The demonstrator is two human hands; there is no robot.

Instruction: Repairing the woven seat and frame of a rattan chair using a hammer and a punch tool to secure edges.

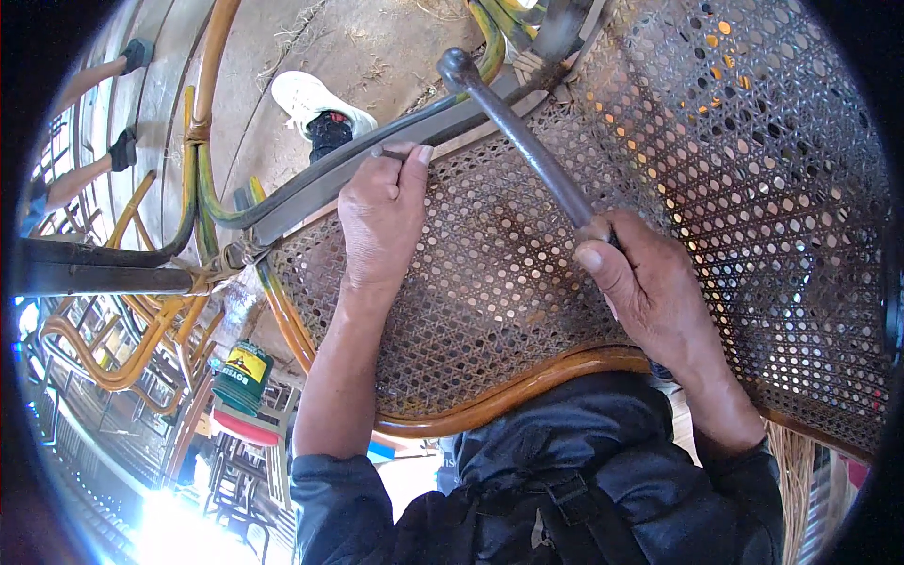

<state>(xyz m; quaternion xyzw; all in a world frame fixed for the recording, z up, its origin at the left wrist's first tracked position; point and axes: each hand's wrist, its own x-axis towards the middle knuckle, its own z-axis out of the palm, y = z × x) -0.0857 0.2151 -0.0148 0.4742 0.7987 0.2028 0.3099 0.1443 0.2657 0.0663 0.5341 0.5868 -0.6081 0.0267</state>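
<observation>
Your right hand (650, 292) is clenched low on a heavy, rigid hammer (518, 132), its head above the cane seat's (527, 282) rim. Your left hand (381, 212) pinches a small nail (388, 153) there. The stiff webbing looks brittle.

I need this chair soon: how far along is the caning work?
The woven cane panel already covers the frame. In hand: left hand pinches a small nail on the dark edge strip; right hand grips the hammer. Left: nailing the strip.

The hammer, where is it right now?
In the head view, the hammer is right of centre, its handle in the right hand, its head above the woven cane panel.
</observation>
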